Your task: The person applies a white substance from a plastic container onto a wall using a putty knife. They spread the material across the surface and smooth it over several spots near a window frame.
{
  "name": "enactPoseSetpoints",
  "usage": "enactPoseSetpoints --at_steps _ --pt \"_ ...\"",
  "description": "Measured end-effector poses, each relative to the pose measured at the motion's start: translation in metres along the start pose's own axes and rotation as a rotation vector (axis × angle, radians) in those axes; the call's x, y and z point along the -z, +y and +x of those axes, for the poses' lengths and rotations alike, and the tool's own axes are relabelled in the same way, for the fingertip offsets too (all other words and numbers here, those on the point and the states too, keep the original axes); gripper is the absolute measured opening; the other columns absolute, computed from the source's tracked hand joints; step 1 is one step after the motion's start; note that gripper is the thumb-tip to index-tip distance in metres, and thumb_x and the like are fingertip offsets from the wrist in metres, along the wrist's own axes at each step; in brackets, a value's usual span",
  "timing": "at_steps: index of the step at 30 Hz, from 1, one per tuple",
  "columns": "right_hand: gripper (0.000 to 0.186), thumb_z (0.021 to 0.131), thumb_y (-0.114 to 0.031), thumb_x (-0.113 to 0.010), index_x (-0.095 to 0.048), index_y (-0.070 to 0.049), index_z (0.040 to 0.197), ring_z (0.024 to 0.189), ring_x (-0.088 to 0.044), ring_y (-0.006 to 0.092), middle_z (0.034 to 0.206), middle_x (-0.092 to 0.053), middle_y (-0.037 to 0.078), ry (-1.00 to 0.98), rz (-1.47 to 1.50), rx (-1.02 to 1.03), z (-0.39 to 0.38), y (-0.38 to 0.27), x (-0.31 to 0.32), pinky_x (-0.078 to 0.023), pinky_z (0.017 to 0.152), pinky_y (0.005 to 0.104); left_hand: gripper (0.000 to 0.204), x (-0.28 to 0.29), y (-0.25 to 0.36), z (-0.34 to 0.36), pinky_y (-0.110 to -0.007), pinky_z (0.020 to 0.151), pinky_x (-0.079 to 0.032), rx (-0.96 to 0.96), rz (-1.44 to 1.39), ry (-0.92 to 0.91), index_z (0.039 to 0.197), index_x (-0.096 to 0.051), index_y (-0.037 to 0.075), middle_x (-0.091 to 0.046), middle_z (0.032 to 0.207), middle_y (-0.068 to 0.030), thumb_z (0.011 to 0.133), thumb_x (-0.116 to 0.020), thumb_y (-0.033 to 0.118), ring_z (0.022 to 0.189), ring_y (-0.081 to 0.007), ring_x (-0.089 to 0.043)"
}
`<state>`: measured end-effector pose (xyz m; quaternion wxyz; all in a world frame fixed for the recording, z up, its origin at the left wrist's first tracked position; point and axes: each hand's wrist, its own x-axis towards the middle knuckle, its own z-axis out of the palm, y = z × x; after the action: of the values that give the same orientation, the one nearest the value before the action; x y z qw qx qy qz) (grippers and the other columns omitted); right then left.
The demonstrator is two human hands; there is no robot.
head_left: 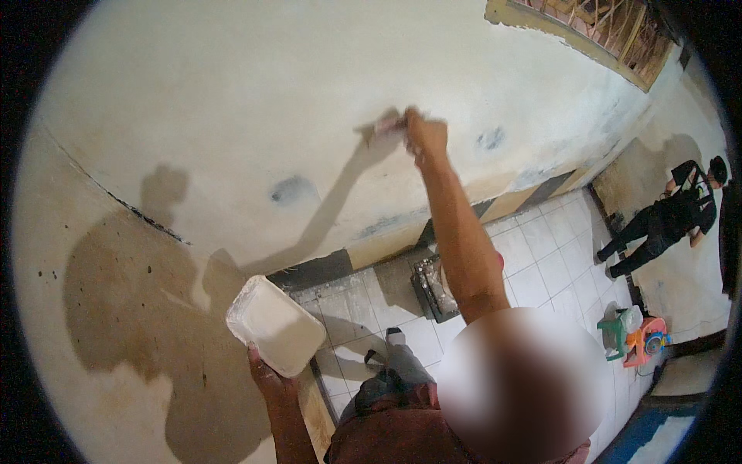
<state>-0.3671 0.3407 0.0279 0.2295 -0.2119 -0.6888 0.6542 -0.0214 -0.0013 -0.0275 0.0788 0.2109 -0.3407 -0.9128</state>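
Observation:
My right hand (425,138) is raised to the pale wall (495,69), closed round a brush (390,125) whose head is at the wall surface; the brush is blurred. My left hand (272,370), low at the left, grips the lower edge of a white rectangular tub (239,305) holding white, paint-like material. The tub is tilted in view beside the stained left wall. Dark grey smudges mark the wall on either side of my right arm, and a long crack runs along the left corner.
A dark box-like object (425,290) stands on the tiled floor (545,255) below my right arm. At the right are a person (672,220) in dark clothes, a green stool (614,332) and an orange object (641,348). A barred opening (607,31) is at upper right.

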Motion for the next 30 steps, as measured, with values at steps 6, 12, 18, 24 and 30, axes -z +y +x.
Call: enactPoseSetpoints --at_steps 6,12,18,24,30 --pt "0.014 0.085 -0.014 -0.05 -0.052 -0.005 0.074 0.045 -0.042 0.0105 0.061 -0.052 0.006 -0.204 0.28 0.108 -0.079 -0.149 0.044 -0.03 0.039 0.0246 0.062 -0.003 -0.006 -0.002 -0.046 0.095 -0.048 -0.001 0.023 0.039 0.135 -0.035 0.001 -0.05 0.128 -0.0156 0.088 -0.054 0.037 0.114 -0.0306 -0.054" --pt "0.014 0.087 -0.014 -0.05 -0.056 -0.006 0.076 0.048 -0.047 0.0132 0.064 -0.055 0.006 -0.227 0.323 -0.087 -0.1 0.015 0.067 -0.033 0.041 0.0255 0.059 0.021 -0.014 0.005 -0.046 0.095 -0.047 -0.003 0.025 0.054 0.134 -0.037 0.001 -0.052 0.126 -0.0151 0.089 -0.052 0.037 0.113 -0.0309 -0.054" --pt "0.012 0.087 -0.014 -0.052 -0.061 -0.006 0.083 0.052 -0.053 0.0131 0.066 -0.059 0.004 -0.231 0.237 -0.542 -0.098 0.151 0.044 -0.04 0.044 0.0247 0.057 0.015 -0.008 0.001 -0.045 0.096 -0.046 0.037 -0.02 0.094 0.133 -0.039 0.0 -0.052 0.127 -0.0165 0.091 -0.051 0.036 0.115 -0.0314 -0.053" --pt "0.021 0.088 -0.016 -0.055 -0.061 -0.005 0.072 0.047 -0.048 0.0127 0.061 -0.056 0.004 -0.293 0.102 -0.299 -0.037 0.125 -0.021 -0.034 0.04 0.0277 0.061 0.017 -0.011 0.003 -0.045 0.097 -0.045 -0.015 -0.048 0.106 0.135 -0.037 -0.001 -0.051 0.126 -0.0172 0.091 -0.05 0.039 0.114 -0.0316 -0.053" --pt "0.015 0.084 -0.013 -0.059 -0.057 -0.003 0.074 0.047 -0.045 0.0129 0.062 -0.053 0.005 -0.138 0.364 -0.078 -0.049 -0.094 -0.05 -0.033 0.041 0.0271 0.065 0.014 0.002 0.008 -0.045 0.096 -0.045 -0.036 0.044 0.13 0.135 -0.035 -0.001 -0.051 0.125 -0.0188 0.09 -0.05 0.043 0.115 -0.032 -0.053"
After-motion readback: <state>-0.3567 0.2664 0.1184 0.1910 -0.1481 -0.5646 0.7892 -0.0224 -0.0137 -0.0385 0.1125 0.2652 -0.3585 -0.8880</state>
